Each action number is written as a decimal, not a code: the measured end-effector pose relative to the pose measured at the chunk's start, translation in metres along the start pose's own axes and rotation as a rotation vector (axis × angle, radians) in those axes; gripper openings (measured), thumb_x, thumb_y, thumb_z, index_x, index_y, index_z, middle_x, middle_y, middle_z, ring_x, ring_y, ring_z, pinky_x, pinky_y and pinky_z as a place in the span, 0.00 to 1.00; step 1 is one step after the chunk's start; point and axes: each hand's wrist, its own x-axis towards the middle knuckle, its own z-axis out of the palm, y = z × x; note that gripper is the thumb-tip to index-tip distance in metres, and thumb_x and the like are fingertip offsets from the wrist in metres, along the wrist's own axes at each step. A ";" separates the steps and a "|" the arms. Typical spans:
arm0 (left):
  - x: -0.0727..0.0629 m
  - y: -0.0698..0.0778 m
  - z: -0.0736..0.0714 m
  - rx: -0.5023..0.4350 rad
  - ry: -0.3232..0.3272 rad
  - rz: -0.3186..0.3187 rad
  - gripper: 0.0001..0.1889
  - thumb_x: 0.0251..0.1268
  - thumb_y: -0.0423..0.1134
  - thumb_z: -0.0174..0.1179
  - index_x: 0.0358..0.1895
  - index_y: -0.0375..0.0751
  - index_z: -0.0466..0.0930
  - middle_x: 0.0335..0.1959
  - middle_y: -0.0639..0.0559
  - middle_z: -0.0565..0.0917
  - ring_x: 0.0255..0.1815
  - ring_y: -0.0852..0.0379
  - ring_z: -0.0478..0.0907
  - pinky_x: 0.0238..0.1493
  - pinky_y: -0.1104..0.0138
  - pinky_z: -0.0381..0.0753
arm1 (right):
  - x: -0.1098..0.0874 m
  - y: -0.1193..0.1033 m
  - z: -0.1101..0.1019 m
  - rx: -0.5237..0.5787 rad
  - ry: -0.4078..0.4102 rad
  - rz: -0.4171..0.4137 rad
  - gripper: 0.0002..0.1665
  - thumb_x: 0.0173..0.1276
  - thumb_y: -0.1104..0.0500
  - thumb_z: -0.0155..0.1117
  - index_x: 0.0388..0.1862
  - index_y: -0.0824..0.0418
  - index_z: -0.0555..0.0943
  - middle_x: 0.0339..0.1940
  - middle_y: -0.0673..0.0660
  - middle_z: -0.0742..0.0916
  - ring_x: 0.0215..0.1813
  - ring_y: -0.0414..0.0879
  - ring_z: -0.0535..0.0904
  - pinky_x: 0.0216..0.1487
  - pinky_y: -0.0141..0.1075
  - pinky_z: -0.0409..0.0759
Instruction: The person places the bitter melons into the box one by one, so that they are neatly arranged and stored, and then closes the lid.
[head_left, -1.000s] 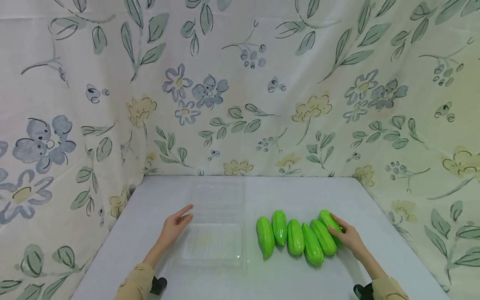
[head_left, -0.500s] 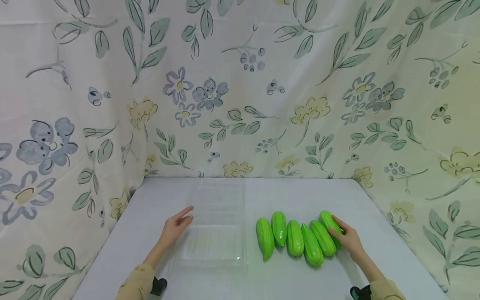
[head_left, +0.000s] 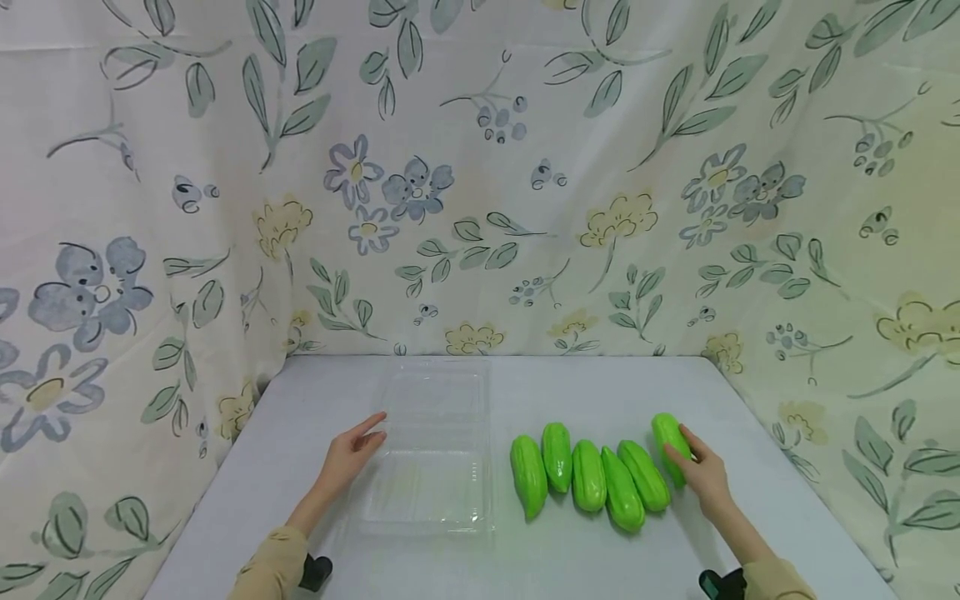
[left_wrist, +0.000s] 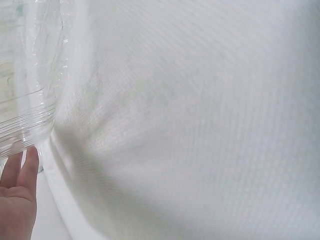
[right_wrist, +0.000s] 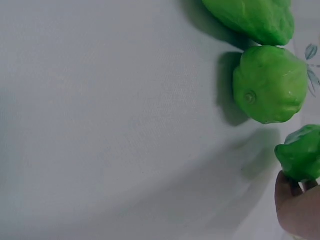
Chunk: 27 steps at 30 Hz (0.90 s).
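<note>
My right hand grips a bright green, elongated, ridged gourd by its right side, thumb and fingers around it. In the right wrist view this gourd appears raised off the table, apart from its neighbours. Several similar green gourds lie in a row to its left. My left hand is at the left edge of a clear plastic clamshell box, spread flat with its lid behind. In the left wrist view, fairly straight fingers meet the box's clear edge.
A white table lies under everything. Floral cloth hangs behind it and at both sides. The box stands left of the gourds, with a narrow strip of table between them.
My right hand has drawn the rightmost gourd away from the row, slightly right and up, opening a gap beside its neighbour. The left hand stays in place.
</note>
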 end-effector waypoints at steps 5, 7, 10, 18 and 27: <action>0.000 0.001 0.000 0.016 -0.001 -0.001 0.23 0.68 0.43 0.57 0.64 0.43 0.73 0.62 0.45 0.77 0.57 0.47 0.79 0.55 0.61 0.78 | -0.002 -0.007 -0.002 0.045 -0.002 0.015 0.43 0.73 0.47 0.51 0.77 0.60 0.45 0.77 0.68 0.51 0.77 0.65 0.45 0.73 0.52 0.54; 0.000 0.001 0.000 0.012 0.002 -0.006 0.22 0.67 0.42 0.57 0.64 0.43 0.73 0.62 0.45 0.77 0.57 0.48 0.79 0.55 0.60 0.78 | -0.003 -0.010 -0.002 0.056 -0.003 0.019 0.43 0.73 0.46 0.51 0.77 0.60 0.44 0.77 0.67 0.50 0.77 0.64 0.44 0.73 0.52 0.54; 0.000 0.002 0.000 0.017 0.006 -0.009 0.22 0.68 0.42 0.57 0.64 0.42 0.73 0.62 0.44 0.77 0.56 0.47 0.79 0.53 0.62 0.79 | -0.005 -0.013 -0.001 0.075 0.000 0.029 0.44 0.73 0.46 0.51 0.77 0.60 0.44 0.77 0.67 0.49 0.77 0.64 0.43 0.73 0.52 0.54; -0.001 0.002 -0.001 0.008 0.003 0.008 0.23 0.67 0.43 0.58 0.64 0.42 0.73 0.61 0.44 0.77 0.55 0.47 0.80 0.49 0.73 0.78 | -0.008 -0.023 0.003 0.131 0.032 0.043 0.43 0.73 0.48 0.52 0.77 0.59 0.44 0.77 0.65 0.49 0.77 0.64 0.43 0.73 0.52 0.54; -0.001 0.000 -0.001 -0.001 -0.014 0.020 0.24 0.68 0.43 0.57 0.65 0.41 0.72 0.63 0.44 0.76 0.56 0.47 0.79 0.55 0.61 0.78 | -0.011 -0.038 0.008 0.203 0.043 0.047 0.43 0.73 0.47 0.52 0.77 0.55 0.44 0.78 0.64 0.50 0.78 0.61 0.44 0.74 0.50 0.54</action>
